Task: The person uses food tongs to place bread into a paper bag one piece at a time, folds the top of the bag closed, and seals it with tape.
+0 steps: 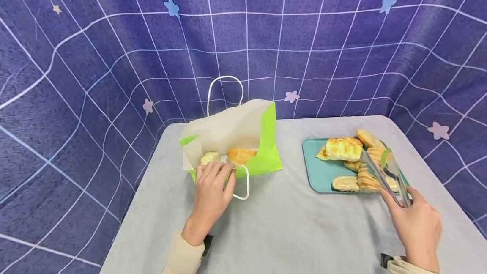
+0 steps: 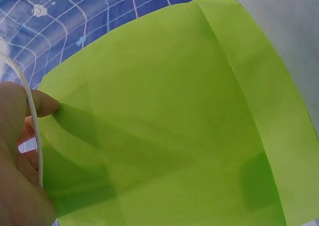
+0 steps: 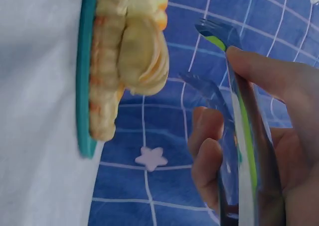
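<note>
A green paper bag (image 1: 271,155) with white cord handles and a pale inside stands on the table, its mouth facing me. Two breads lie inside: a pale one (image 1: 210,157) and a golden one (image 1: 241,155). My left hand (image 1: 214,187) pinches the bag's near rim, as the left wrist view also shows with the handle cord (image 2: 33,111) across the hand. My right hand (image 1: 416,219) grips metal tongs (image 1: 380,176), their jaws apart and holding nothing. They hang over the right part of a teal tray (image 1: 317,176) of assorted breads (image 1: 344,149).
A grey-white cloth (image 1: 289,223) covers the table. Behind and at both sides hangs a purple-blue curtain (image 1: 243,33) with grid lines and stars. The breads on the tray are piled close together, the tray's left part showing bare.
</note>
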### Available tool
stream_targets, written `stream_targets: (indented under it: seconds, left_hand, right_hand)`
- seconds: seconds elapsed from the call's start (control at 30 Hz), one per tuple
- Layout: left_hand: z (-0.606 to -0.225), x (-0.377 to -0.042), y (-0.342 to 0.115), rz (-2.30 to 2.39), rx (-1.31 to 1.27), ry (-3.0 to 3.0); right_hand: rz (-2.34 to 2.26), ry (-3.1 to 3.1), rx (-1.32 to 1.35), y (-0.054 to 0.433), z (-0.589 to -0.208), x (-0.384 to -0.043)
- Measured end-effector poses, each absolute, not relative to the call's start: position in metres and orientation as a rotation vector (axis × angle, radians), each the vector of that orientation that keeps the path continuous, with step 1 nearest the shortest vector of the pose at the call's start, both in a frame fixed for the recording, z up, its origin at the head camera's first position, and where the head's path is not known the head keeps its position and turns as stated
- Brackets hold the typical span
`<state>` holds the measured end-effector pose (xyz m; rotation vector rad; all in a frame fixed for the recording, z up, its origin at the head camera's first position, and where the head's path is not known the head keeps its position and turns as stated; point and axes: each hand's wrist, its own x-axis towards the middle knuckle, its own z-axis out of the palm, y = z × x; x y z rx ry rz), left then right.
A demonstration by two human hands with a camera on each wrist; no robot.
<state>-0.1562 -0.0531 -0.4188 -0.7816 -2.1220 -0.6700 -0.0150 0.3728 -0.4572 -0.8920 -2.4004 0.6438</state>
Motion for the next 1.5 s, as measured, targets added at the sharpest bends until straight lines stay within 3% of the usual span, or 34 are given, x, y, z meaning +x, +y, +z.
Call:
stream_targets:
  seconds: [0.3, 0.77, 1.5]
  left_hand:
    - [-0.42, -0.157, -0.053, -0.676, -0.773, -2.104]
    - [-0.422, -0.158, -0.052, -0.688, -0.761, -2.093]
    - [-0.423, -0.159, -0.049, -0.704, -0.771, -2.088]
  right_hand:
    - [0.719, -2.477, -1.046, 0.383, -0.471, -0.004]
    - [0.748, -2.639, -0.968, 0.391, -0.477, -0.006]
    - [0.626, -2.391, -0.802, 0.381, -0.481, -0.007]
